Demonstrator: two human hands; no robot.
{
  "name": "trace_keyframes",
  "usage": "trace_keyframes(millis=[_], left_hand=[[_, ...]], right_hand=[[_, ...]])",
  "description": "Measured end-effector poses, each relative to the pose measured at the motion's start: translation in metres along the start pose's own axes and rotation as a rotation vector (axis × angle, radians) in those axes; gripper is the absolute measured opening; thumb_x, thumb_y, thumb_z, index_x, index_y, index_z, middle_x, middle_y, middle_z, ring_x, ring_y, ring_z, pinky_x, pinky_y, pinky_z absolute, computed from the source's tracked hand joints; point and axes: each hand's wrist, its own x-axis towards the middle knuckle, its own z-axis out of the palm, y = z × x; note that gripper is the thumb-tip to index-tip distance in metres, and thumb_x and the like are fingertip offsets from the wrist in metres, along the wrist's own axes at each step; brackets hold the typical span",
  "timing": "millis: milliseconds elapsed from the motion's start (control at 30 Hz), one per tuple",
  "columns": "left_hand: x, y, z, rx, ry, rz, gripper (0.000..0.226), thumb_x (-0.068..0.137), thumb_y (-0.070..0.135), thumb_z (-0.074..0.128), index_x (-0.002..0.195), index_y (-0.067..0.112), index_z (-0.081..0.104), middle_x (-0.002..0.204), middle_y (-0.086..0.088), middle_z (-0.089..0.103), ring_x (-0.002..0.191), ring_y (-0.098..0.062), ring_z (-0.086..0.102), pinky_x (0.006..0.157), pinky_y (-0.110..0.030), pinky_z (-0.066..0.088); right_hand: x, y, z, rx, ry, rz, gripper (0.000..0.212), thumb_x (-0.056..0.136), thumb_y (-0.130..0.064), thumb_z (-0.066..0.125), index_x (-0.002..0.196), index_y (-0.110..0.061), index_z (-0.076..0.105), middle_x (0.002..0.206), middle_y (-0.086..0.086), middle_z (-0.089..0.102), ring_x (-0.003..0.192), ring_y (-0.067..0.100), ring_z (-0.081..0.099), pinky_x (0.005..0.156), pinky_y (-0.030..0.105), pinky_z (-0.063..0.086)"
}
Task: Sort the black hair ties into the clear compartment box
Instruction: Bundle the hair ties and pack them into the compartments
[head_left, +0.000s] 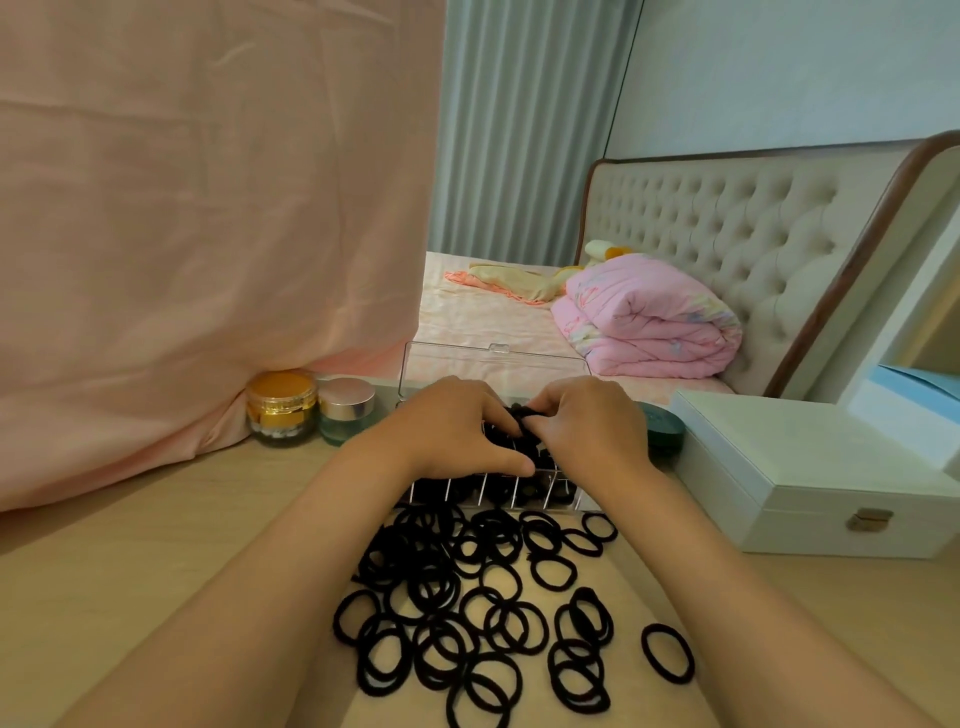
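Note:
A loose pile of several black hair ties (483, 613) lies on the wooden table in front of me. Behind it stands the clear compartment box (566, 496), its lid (493, 364) raised at the back and several front cells holding black ties. Both hands are over the box. My left hand (457, 431) rests on it with fingers curled down among the ties. My right hand (587, 426) pinches a bunched black tie (522, 413) between thumb and fingers, above the box's middle. The back cells are hidden by my hands.
A white case with a metal clasp (810, 478) sits right of the box, a dark green round tin (662, 428) between them. Two jars, one gold-lidded (282, 408) and one pink-lidded (347, 408), stand left by a pink cloth (208, 234). A bed lies beyond.

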Motion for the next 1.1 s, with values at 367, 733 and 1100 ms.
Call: trace_keyframes(millis=[367,733,1100], left_hand=[[-0.002,-0.014,0.001,-0.092,0.002,0.003,0.069,0.071,0.059,0.080,0.132,0.033,0.059,0.128,0.015,0.055,0.120,-0.006,0.050,0.099,-0.028,0.043],[-0.004,-0.005,0.007,0.169,-0.009,0.091,0.054,0.086,0.063,0.057,0.136,0.043,0.054,0.128,0.016,0.046,0.121,-0.006,0.037,0.095,-0.038,0.045],[-0.005,0.005,-0.007,-0.027,-0.093,-0.024,0.050,0.092,0.043,0.060,0.141,0.035,0.054,0.150,0.011,0.048,0.136,-0.013,0.044,0.108,-0.030,0.034]], right_hand=[[0.027,-0.014,-0.007,-0.525,-0.503,-0.284,0.036,0.098,-0.012,0.051,0.122,-0.031,0.070,0.100,0.002,0.062,0.089,0.025,0.063,0.064,0.031,0.044],[0.011,0.010,-0.019,-0.192,-0.248,-0.254,0.023,0.094,-0.026,0.060,0.106,-0.036,0.078,0.108,-0.013,0.074,0.093,0.011,0.065,0.083,0.035,0.055],[-0.028,0.020,-0.003,-0.260,-0.483,-0.315,0.061,0.106,-0.044,0.021,0.162,-0.023,0.005,0.169,-0.005,-0.001,0.154,0.008,-0.010,0.125,0.041,-0.007]])
